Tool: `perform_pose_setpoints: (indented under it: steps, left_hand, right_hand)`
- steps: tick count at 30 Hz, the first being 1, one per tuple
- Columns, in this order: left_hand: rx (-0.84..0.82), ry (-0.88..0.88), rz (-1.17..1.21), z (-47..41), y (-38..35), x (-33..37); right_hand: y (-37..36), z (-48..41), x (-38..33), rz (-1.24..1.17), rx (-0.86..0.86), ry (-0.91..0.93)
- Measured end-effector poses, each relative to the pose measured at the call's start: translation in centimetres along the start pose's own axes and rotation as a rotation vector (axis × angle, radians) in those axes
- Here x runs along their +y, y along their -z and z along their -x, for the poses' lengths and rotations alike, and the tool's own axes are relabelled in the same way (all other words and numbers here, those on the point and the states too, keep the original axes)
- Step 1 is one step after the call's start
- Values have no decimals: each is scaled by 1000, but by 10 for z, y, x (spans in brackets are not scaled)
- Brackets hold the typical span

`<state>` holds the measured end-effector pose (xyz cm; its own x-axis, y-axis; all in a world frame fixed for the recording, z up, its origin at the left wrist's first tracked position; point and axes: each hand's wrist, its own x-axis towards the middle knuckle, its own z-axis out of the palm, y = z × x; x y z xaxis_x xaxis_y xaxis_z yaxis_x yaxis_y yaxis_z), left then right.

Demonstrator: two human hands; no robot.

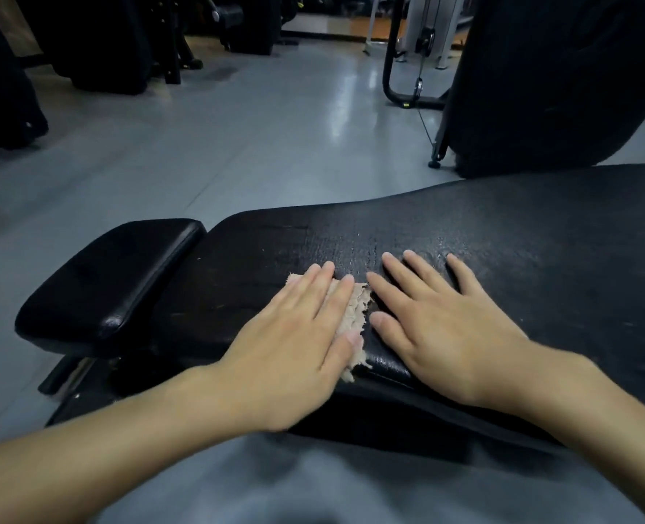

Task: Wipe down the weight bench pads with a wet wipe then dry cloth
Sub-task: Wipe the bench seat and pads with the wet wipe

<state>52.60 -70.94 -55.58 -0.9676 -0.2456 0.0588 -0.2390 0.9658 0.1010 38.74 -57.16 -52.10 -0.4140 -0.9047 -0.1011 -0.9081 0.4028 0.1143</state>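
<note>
On the long black bench pad (502, 259), near its front edge, the left hand (294, 334) presses flat on a frayed beige cloth (355, 308), fingers straight and close together. Just beside it, the right hand (438, 323) rests on bare pad, fingers straight and spread. A smaller black pad (113, 281) adjoins at left; an upright black pad (559, 77) stands behind. A cable machine frame (392, 70) stands on the grey floor (237, 138) beyond.

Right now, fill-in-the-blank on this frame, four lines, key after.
1. Of the left hand and right hand, the cloth lies under the ____ one.
2. The number of hands lying flat on the long pad is ____.
3. The right hand holds ____.
4. The small pad sits to the ____ of both hands.
Missing: left; two; nothing; left.
</note>
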Motion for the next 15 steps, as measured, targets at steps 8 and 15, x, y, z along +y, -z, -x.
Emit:
perform_pose_setpoints:
  steps: [8, 15]
  left_hand:
    - [-153, 122, 168, -119, 4, -52]
    - [-131, 162, 187, -178, 3, -77]
  right_hand:
    - [-3, -2, 0, 16, 11, -21]
    - [4, -2, -6, -2, -22, -88]
